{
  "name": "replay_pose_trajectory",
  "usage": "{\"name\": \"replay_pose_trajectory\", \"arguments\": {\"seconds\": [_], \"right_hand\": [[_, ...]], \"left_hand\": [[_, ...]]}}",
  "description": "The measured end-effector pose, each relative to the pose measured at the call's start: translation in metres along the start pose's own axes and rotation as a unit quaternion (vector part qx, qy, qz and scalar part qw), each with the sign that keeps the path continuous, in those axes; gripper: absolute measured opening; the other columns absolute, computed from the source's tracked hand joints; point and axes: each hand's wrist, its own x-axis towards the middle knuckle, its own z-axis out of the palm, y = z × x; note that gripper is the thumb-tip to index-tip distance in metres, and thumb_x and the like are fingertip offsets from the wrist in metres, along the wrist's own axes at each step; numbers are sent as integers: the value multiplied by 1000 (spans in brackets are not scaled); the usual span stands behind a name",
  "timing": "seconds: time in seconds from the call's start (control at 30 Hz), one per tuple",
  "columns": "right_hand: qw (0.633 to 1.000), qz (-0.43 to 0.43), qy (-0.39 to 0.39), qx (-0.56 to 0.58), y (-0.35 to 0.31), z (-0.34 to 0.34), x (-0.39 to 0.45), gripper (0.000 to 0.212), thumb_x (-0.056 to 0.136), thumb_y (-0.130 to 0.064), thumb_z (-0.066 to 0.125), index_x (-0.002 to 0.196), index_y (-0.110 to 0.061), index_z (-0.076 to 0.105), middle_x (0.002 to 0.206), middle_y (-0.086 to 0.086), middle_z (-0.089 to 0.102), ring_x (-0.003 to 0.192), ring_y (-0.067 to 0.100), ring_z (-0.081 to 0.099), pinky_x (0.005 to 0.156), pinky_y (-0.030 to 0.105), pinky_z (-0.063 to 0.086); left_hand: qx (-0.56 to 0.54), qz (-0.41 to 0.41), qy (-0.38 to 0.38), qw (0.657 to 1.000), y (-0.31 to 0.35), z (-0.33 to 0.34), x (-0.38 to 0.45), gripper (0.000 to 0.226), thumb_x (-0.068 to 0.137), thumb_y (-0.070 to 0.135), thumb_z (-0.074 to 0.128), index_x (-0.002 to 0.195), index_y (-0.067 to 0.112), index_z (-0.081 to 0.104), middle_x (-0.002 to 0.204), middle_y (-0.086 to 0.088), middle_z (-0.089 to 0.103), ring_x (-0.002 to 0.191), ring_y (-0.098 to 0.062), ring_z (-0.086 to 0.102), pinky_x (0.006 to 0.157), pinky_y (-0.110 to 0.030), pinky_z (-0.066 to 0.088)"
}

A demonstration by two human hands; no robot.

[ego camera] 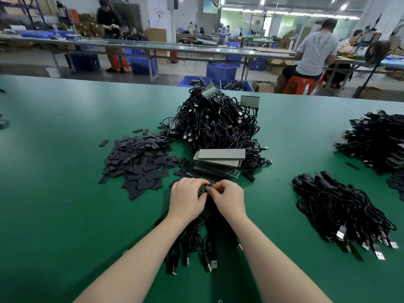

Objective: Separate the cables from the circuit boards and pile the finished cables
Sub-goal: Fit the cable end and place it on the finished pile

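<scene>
My left hand [187,197] and my right hand [228,199] meet at the table's middle, both pinched on a green circuit board [203,189] that is mostly hidden under the fingers. Black USB cables [194,243] trail from that board toward me, under my forearms. Just beyond my hands lies a stack of circuit boards [218,162] with grey tops. Behind it rises a big heap of black cables with boards still attached [216,121]. A pile of separated cables [341,213] lies to my right.
Flat black pieces [137,162] are heaped to the left on the green table [54,171]. Another cable and board pile [378,138] sits at the far right edge. Beyond the table are blue bins, long benches and several people at work.
</scene>
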Motion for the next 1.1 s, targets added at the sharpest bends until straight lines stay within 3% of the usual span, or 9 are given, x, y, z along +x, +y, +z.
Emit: {"name": "replay_pose_trajectory", "arguments": {"seconds": [0.1, 0.3, 0.47, 0.6, 0.7, 0.77, 0.87, 0.97, 1.1], "right_hand": [[999, 32, -5, 26, -4, -12, 4, 13, 90, -28, 70, 81, -21, 64, 77, -9, 63, 75, 9, 57, 62, 17, 39], [967, -57, 206, 136, -39, -41, -8, 14, 97, -25, 59, 84, -28, 53, 81, -11, 61, 71, 7, 56, 68, 30, 48], [944, -206, 226, 126, -75, -41, -22, 14, 100, -24, 56, 91, -32, 50, 88, -10, 57, 77, 4, 55, 66, 17, 44], [926, -180, 265, 200, -84, -52, -18, 18, 101, -23, 54, 91, -37, 48, 92, -2, 59, 78, 19, 62, 69, 34, 51], [898, -199, 318, 231, -81, -71, -14, 19, 101, -21, 54, 92, -37, 48, 90, -10, 56, 68, 7, 55, 63, 23, 45], [910, -203, 299, 204, -74, -80, -10, 19, 100, -24, 54, 91, -39, 48, 88, -15, 55, 65, 2, 54, 62, 20, 46], [958, -137, 196, 160, -63, -85, -9, 18, 100, -25, 57, 88, -36, 51, 82, -22, 61, 67, 7, 62, 69, 38, 59], [951, -116, 217, 187, -56, -92, -12, 16, 101, -23, 58, 89, -33, 52, 84, -17, 62, 72, 20, 69, 71, 45, 60], [935, -124, 247, 221, -60, -107, -16, 16, 100, -23, 59, 89, -33, 54, 87, -10, 61, 77, 27, 70, 68, 34, 60]], "left_hand": [[3, 6, -6, 1000, 1, -1, -2, 44, 88, 34, 61, 132, 33, 54, 121, 14, 61, 120, -12, 47, 102, -33, 27], [3, 7, -9, 1000, 1, 1, -2, 39, 90, 46, 59, 127, 33, 59, 120, 15, 62, 120, -13, 48, 98, -31, 27], [-22, -13, -12, 1000, 2, -1, 0, 35, 90, 44, 57, 123, 34, 63, 117, 13, 66, 116, -14, 53, 97, -33, 35], [-37, -20, -10, 999, 3, -2, -2, 32, 92, 35, 55, 123, 33, 63, 113, 12, 67, 114, -15, 53, 97, -31, 31], [-36, -16, 6, 999, 6, -4, -4, 34, 92, 26, 54, 123, 34, 61, 100, 12, 66, 106, -17, 55, 91, -29, 30], [-21, 2, 4, 1000, 7, -5, -5, 41, 91, 21, 51, 127, 40, 57, 92, 16, 58, 103, -15, 51, 89, -28, 27], [-19, 47, -18, 999, 5, -5, -6, 38, 88, 16, 52, 110, 43, 68, 109, 15, 57, 112, -11, 43, 89, -25, 18], [-13, 57, -38, 998, 4, -4, -7, 28, 86, 15, 57, 85, 37, 75, 111, 15, 57, 116, -12, 43, 92, -24, 16], [-8, 53, -34, 998, 4, 1, -7, 30, 83, 8, 57, 74, 32, 74, 105, 14, 58, 112, -13, 46, 91, -24, 16]]}}
